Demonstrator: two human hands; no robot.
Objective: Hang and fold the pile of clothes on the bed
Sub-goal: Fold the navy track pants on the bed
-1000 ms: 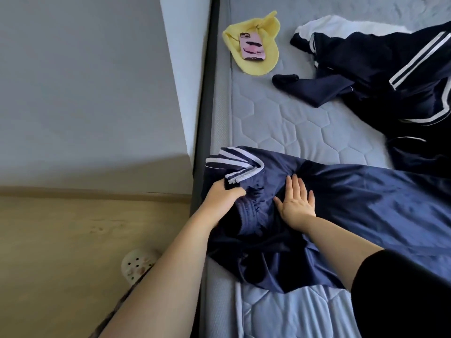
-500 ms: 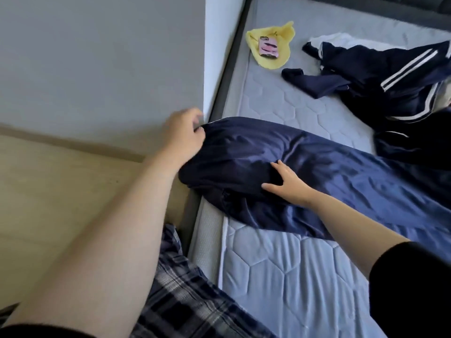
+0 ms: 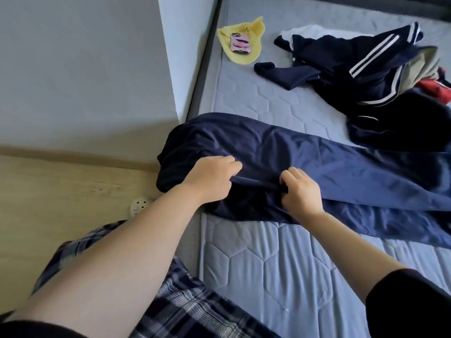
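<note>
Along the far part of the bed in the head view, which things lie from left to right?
Yellow cloth with a pink phone on it → pile of navy striped clothes → red garment at the right edge.

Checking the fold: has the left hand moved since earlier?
Yes. The left hand left the bed edge and came inward onto the navy garment, near the right hand.
</note>
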